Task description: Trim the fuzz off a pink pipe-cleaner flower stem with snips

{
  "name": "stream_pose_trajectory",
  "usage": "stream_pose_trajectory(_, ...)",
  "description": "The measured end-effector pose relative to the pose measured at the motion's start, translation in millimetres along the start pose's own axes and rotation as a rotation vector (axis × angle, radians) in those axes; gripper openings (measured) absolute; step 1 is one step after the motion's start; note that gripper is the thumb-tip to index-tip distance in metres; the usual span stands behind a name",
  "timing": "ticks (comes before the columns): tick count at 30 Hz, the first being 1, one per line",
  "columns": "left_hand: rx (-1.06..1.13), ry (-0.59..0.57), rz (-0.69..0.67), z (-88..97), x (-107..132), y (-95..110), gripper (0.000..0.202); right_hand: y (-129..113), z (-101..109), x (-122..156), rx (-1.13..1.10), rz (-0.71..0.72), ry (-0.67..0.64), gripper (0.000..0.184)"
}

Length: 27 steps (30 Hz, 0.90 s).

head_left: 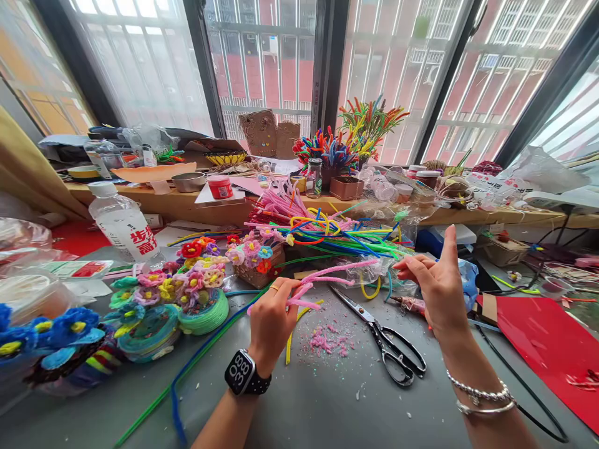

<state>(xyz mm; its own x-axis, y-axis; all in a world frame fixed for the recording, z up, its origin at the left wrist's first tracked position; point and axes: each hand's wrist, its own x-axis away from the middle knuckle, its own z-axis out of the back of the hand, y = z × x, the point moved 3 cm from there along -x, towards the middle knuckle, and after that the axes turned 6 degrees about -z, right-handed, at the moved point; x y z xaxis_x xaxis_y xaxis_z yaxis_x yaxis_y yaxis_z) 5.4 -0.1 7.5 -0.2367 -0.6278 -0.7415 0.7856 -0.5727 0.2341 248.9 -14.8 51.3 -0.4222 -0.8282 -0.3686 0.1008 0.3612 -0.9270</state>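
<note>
My left hand (276, 315), with a ring and a smartwatch, is closed on several pink pipe cleaners (339, 269). Their fuzzy ends fan out to the right above the grey tabletop. To the right, my right hand (437, 287) is raised with one finger pointing up and the others bent towards the left. Nothing shows in it, and a small gap separates it from the longest pink end. Black-handled scissors (386, 340) lie partly open between my hands. Pink fuzz clippings (330, 341) and a yellow pipe cleaner (299, 330) lie beside my left hand.
Pots with fuzzy flowers (203, 308) stand at the left, near a plastic bottle (124, 224). Behind lies a heap of coloured pipe cleaners (322, 227). Long green and blue strands (196, 362) cross the left side. Red sheets (552, 349) lie at the right.
</note>
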Motion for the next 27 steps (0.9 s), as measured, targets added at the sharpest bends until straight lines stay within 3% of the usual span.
stream_pose_trajectory(3,0.068,0.002,0.018,-0.4,-0.5,0.2,0.012,7.1,-2.5,0.0,-0.007,-0.031,-0.029,0.076)
stream_pose_trajectory(6,0.149,0.026,0.059,-1.6,-1.7,-1.3,0.012,24.0,-9.9,8.3,0.063,-0.095,-0.085,0.022)
stream_pose_trajectory(9,0.239,0.053,0.127,-1.8,-3.1,-2.9,0.014,44.8,-25.3,26.9,0.069,-0.225,-0.212,0.045)
stream_pose_trajectory(11,0.323,0.034,0.175,-2.3,-3.9,-3.2,0.015,56.9,-40.4,42.1,0.024,-0.395,-0.392,0.043)
stream_pose_trajectory(13,0.437,-0.056,0.206,-4.9,-4.5,-1.6,0.017,61.8,-51.7,53.1,-0.122,-0.499,-0.457,0.038)
stream_pose_trajectory(18,0.6,-0.317,0.201,-12.2,-4.9,5.7,0.024,61.4,-55.7,57.3,-0.476,-0.59,-0.354,0.024)
stream_pose_trajectory(22,0.602,-0.391,0.212,-14.6,-5.2,6.5,0.025,63.1,-48.4,52.9,-0.539,-0.613,-0.273,0.019)
stream_pose_trajectory(27,0.635,-0.426,0.217,-15.7,-4.6,6.8,0.027,58.8,-52.5,58.5,-0.432,-0.654,-0.371,0.018)
